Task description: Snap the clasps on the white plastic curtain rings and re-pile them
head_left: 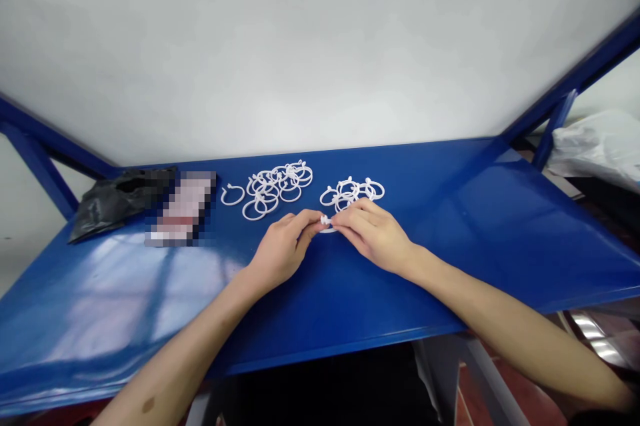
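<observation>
Between my two hands is a white plastic ring (326,220), its knobbed end showing at the top and its curve partly hidden by fingers. My left hand (286,246) pinches it from the left with thumb and fingertips. From the other side my right hand (373,233) pinches the same ring. Just beyond the right hand lies a small group of similar white rings (345,189), partly covered by its fingers. A larger heap of white rings (273,185) lies farther left, some overlapping, and a single ring (233,195) sits at its left edge.
The rings lie on a glossy blue table (320,319) against a pale wall (320,46). To the left are a black plastic bag (107,206) and a blurred-out flat object (183,209). Blue frame bars (555,126) rise at both sides. A whitish plastic bag (600,146) is at the far right.
</observation>
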`<state>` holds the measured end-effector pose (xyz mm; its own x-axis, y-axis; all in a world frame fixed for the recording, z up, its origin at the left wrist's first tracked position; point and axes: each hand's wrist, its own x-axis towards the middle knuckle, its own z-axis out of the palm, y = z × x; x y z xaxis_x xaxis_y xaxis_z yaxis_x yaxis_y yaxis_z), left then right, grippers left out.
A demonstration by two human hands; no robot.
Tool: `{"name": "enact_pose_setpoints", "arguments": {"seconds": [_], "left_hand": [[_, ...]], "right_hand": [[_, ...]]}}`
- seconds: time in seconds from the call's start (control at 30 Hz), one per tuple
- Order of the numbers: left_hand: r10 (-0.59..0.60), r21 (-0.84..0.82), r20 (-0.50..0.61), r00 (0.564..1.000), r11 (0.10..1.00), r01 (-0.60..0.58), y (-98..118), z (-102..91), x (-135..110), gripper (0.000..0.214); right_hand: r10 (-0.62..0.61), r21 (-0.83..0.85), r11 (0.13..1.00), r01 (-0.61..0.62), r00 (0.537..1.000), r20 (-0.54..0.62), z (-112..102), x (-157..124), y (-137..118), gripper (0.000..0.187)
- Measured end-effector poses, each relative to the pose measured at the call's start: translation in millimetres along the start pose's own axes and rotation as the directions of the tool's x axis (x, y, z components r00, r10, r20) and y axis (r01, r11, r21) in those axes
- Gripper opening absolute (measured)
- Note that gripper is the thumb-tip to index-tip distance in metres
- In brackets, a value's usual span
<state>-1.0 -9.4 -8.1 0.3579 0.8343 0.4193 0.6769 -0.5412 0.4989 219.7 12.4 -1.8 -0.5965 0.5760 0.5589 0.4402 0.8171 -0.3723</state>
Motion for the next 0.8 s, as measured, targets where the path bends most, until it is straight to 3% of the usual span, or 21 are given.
{"name": "enact_pose_setpoints", "arguments": {"seconds": [0.23, 0.4, 0.8], "left_hand": [[-0.054, -0.140, -0.026, 0.998, 0.989, 0.050, 6.2, -1.8, 1.4, 0.015], [-0.100, -0.214, -0.040, 0.994, 0.973, 0.089, 9.8, 0.7, 1.1, 0.012], [0.071, 0.047, 0.013, 0.997, 0.996, -0.072, 2.7, 9.0, -6.3, 0.019]], "right_hand": [[0.103, 0.139, 0.986, -0.088, 0.989, -0.107, 3.7, 1.1, -3.6, 0.012], [0.175, 0.254, 0.957, -0.143, 0.979, -0.108, 9.3, 0.4, -7.0, 0.013], [-0.025, 0.179, 0.983, 0.041, 0.996, -0.089, 15.4, -6.1, -3.2, 0.018]]}}
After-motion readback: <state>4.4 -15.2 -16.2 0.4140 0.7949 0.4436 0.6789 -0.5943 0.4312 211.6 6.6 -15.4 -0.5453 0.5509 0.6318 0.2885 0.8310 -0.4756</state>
